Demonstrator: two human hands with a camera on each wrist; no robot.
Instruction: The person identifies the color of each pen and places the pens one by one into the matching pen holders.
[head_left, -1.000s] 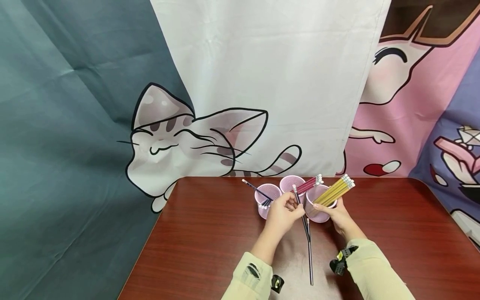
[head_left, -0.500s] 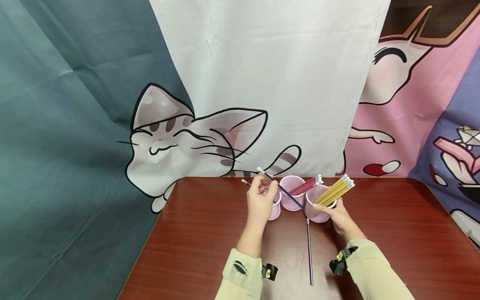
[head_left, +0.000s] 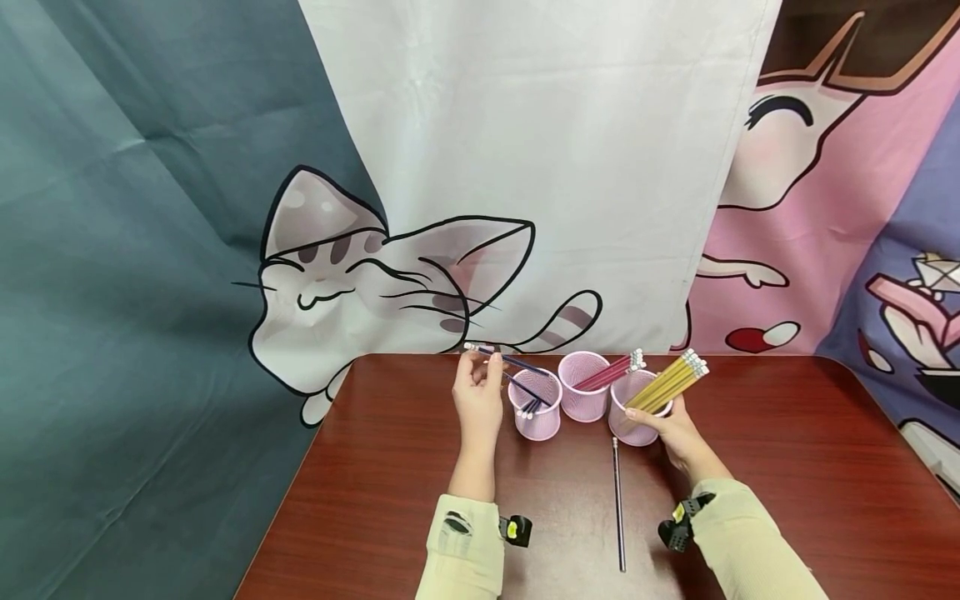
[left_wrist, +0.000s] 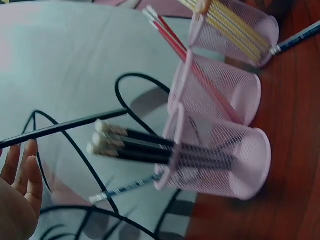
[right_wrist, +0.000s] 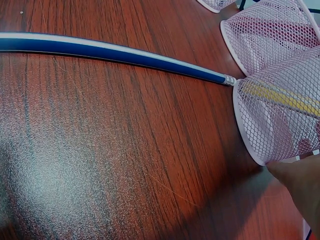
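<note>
My left hand [head_left: 478, 400] pinches a dark blue pencil [head_left: 517, 363] near its eraser end, its other end over the left pink mesh pencil cup [head_left: 537, 427]. In the left wrist view this pencil [left_wrist: 75, 123] slants in the air beside several dark pencils [left_wrist: 145, 150] standing in that cup. My right hand [head_left: 684, 437] grips the right mesh cup [head_left: 633, 433], thumb over the rim by the yellow pencils [head_left: 667, 385]. Between them, the middle cup [head_left: 582, 407] holds reddish-pink pencils [head_left: 609, 372].
A single blue pencil [head_left: 618, 508] lies on the brown wooden table [head_left: 360, 500], its eraser end close to the right cup's base. Behind the table's back edge hangs a printed cloth [head_left: 585, 167] with a cartoon cat.
My left hand has carried the dark blue pencil leftward from in front of the right cup to above the left cup. My right hand stays on the right cup.
</note>
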